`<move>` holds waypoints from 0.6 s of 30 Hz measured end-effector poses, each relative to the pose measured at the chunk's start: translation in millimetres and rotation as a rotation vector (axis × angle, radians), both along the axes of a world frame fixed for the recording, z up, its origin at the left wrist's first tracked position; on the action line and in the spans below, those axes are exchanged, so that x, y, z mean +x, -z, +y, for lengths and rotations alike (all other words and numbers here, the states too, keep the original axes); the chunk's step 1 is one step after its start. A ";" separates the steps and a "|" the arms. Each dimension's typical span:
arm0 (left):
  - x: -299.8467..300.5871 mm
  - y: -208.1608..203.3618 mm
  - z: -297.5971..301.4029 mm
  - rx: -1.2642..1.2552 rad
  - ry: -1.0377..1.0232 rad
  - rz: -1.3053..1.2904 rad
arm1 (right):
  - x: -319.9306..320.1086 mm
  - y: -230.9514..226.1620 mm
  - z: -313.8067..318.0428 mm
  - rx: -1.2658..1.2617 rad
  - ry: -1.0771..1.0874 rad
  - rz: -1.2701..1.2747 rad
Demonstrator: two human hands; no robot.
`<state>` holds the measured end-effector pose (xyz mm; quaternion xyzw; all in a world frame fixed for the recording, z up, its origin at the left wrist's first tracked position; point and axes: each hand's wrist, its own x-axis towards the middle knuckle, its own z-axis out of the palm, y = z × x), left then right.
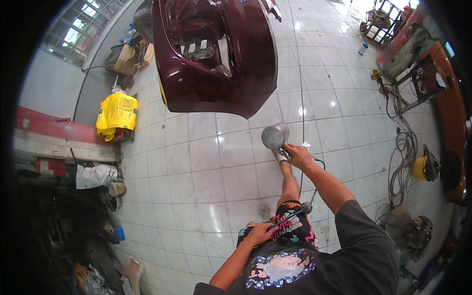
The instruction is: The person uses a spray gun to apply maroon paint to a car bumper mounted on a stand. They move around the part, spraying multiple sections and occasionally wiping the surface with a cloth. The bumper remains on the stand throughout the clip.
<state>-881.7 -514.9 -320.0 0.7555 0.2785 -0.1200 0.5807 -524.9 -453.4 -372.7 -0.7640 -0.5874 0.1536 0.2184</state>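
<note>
My right hand (299,157) is wrapped round the handle of a paint spray gun (276,136), whose round grey metal cup faces up. A blue air hose (287,220) runs from below the gun, past a dark round lump, to my waist. There my left hand (259,234) is closed on the hose, against my patterned shorts. Beyond the gun, a glossy dark red car bumper (216,91) stands raised at the top of the view. The gun is apart from it, and a strip of floor shows between them.
A thin line runs lengthwise over the white tiled floor (206,182). At left are a yellow cloth-covered stand (117,115) and cluttered shelves. Coiled cables (403,167), a yellow-and-black container (427,167) and an orange car (455,123) line the right. A small can (363,48) stands farther back.
</note>
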 end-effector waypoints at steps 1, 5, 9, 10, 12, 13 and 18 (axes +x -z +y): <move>1.3 -3.5 1.8 -0.045 -0.009 0.087 | 0.4 -4.6 2.9 -0.035 -0.012 0.002; 8.7 -15.4 14.9 -0.134 -0.097 0.202 | 24.8 -51.7 29.2 -0.039 0.029 0.097; 28.9 -19.7 26.7 -0.112 -0.108 0.027 | 76.2 -154.0 71.2 0.105 0.065 0.149; 39.5 -25.3 33.7 -0.152 -0.120 0.000 | 92.7 -185.0 82.4 0.099 0.080 0.147; 59.2 -33.1 50.2 -0.082 -0.076 0.010 | 117.4 -239.9 109.3 0.106 0.078 0.119; 72.1 -37.7 60.8 -0.043 -0.048 0.012 | 136.6 -259.1 122.0 0.162 0.062 0.086; 120.2 -56.7 108.1 -0.008 -0.134 -0.119 | 189.6 -355.3 205.5 0.297 -0.002 0.033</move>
